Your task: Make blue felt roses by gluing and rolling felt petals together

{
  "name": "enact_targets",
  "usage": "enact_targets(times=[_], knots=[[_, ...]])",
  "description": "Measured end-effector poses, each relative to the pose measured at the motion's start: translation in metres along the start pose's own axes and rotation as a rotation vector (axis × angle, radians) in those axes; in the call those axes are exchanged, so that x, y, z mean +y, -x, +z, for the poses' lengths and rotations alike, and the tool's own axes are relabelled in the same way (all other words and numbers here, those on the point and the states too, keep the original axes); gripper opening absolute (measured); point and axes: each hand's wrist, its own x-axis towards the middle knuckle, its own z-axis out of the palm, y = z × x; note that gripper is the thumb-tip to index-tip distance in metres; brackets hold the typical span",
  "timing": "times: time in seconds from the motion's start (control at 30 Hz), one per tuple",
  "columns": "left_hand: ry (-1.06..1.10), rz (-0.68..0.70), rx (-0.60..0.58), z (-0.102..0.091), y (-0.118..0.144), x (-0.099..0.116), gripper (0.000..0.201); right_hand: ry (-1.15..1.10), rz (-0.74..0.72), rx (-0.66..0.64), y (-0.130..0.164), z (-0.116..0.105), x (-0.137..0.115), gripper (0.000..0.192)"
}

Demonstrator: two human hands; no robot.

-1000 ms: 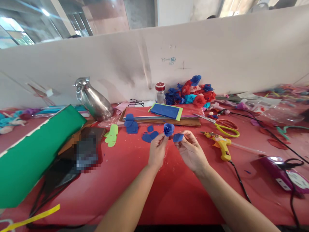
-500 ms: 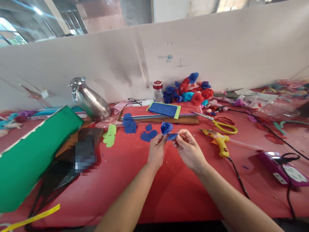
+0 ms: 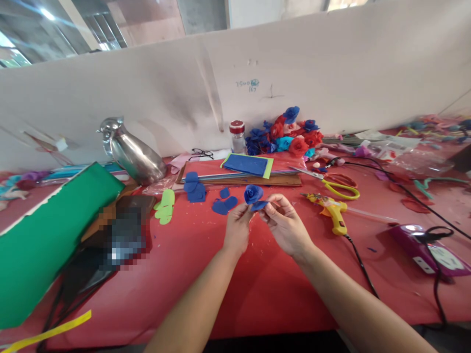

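Observation:
My left hand point(image 3: 237, 228) pinches the underside of a blue craft rose point(image 3: 253, 194), its bloom facing up above the fingers. Between the thumb and fingers of my right hand point(image 3: 285, 223) is a loose blue petal point(image 3: 259, 205), held against the lower right of the bloom. Whether the petal is stuck to it I cannot tell. Several cut blue petals point(image 3: 225, 205) lie on the red tabletop just beyond my left hand. Farther left are a stack of blue pieces point(image 3: 194, 187) and some light green leaf shapes point(image 3: 165, 207).
A yellow glue gun point(image 3: 333, 213) and scissors point(image 3: 340, 189) lie to the right, near a purple power strip point(image 3: 429, 247). A steel jug point(image 3: 134, 154), lidded jar point(image 3: 237, 137) and finished flowers point(image 3: 290, 135) stand at the back. A green board point(image 3: 55, 235) leans at left.
My right hand has brought the blue petal slightly left, closer in under the rose. The whole view has shifted a little; the left hand keeps its hold.

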Motion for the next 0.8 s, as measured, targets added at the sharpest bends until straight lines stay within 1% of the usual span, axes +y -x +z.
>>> enact_targets(times=[0.23, 0.43, 0.6, 0.8], knots=[[-0.029, 0.01, -0.026, -0.001, -0.0002, -0.001, 0.02, 0.02, -0.016, -0.003, 0.0007, 0.0006, -0.0004, 0.027], [-0.031, 0.022, -0.028, 0.0001, 0.0008, 0.0004, 0.023, 0.062, -0.039, -0.018, 0.0002, -0.0003, 0.0003, 0.026], [-0.023, 0.023, -0.023, 0.0008, 0.0017, 0.0015, 0.021, 0.102, -0.073, -0.02, -0.0005, 0.0, 0.0014, 0.026], [-0.089, 0.05, -0.023, 0.0028, 0.0036, 0.0047, 0.023, 0.138, -0.096, -0.018, -0.0007, -0.0005, 0.0017, 0.027]])
